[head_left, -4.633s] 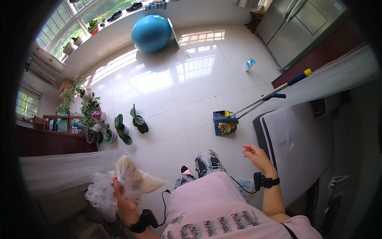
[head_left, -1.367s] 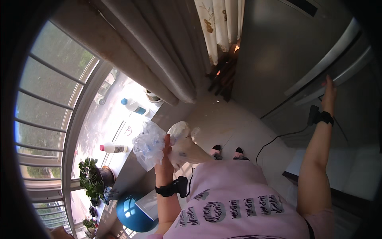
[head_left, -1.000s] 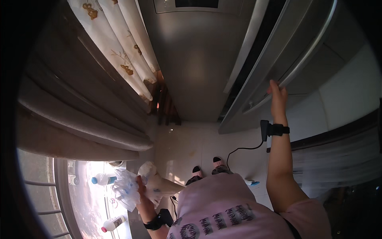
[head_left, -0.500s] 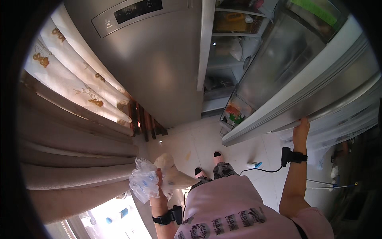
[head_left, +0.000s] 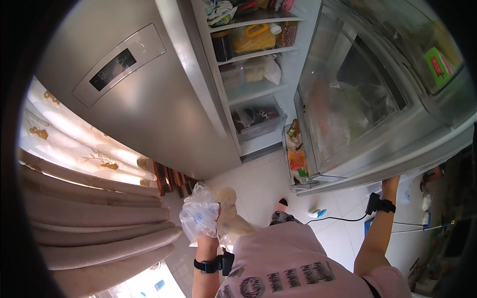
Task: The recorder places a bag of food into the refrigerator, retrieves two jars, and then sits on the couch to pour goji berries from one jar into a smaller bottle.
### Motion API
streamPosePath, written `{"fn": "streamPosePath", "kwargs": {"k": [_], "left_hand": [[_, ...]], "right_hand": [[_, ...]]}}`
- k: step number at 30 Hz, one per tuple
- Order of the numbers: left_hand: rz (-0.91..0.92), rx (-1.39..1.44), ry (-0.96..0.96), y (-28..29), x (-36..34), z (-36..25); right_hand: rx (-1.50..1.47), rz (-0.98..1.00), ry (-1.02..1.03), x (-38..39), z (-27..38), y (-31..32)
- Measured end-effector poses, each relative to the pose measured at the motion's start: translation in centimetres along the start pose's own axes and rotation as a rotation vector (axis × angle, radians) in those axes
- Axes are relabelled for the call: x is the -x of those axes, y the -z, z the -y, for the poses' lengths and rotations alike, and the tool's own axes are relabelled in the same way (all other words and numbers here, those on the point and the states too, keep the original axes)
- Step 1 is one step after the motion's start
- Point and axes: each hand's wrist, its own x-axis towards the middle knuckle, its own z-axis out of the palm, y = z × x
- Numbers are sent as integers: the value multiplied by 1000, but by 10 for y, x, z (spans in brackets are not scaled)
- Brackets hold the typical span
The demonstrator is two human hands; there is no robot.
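Observation:
My left hand (head_left: 208, 238) grips crumpled clear plastic bags (head_left: 198, 211) and a beige, filled plastic bag (head_left: 231, 218), at the lower middle. At the right, my right hand (head_left: 390, 185) is against the outer edge of the open fridge door (head_left: 348, 178); its fingers are hidden there. Inside the steel fridge (head_left: 253, 153), shelves hold a yellow container (head_left: 251, 42), a dark jar (head_left: 221, 47), white bags (head_left: 272, 69) and a lower drawer (head_left: 256, 129). The door's low bin (head_left: 296, 159) has orange and green packets. The left-hand door (head_left: 129, 109) is shut.
Floral and beige curtains (head_left: 94, 218) hang at the left, with wooden slats (head_left: 176, 181) behind. On the tiled floor (head_left: 258, 179) are my foot, a spray bottle (head_left: 315, 212) and, at the far right, a long-handled dustpan (head_left: 368, 227).
I have turned from the window to face the fridge. Its right door has swung open to the right with my right hand, showing the shelves. My left hand still holds the bags.

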Motion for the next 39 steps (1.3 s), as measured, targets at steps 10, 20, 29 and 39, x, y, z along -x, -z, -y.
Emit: {"fn": "streamPosePath", "kwargs": {"k": [10,20,29,39], "left_hand": [[155,-129,-171,-116,-64,-3],[368,-160,-140,-187,-105,-10],[714,-493,-251,-203,-140,-36],[958,-937,-681,-201,-154,-41]], "right_hand": [[-111,21,-109,-46,-39,78],[1092,711,-654,68,-78,74],[928,980,358,140,11,-252],[746,1117,511,151,-90,-326]]}}
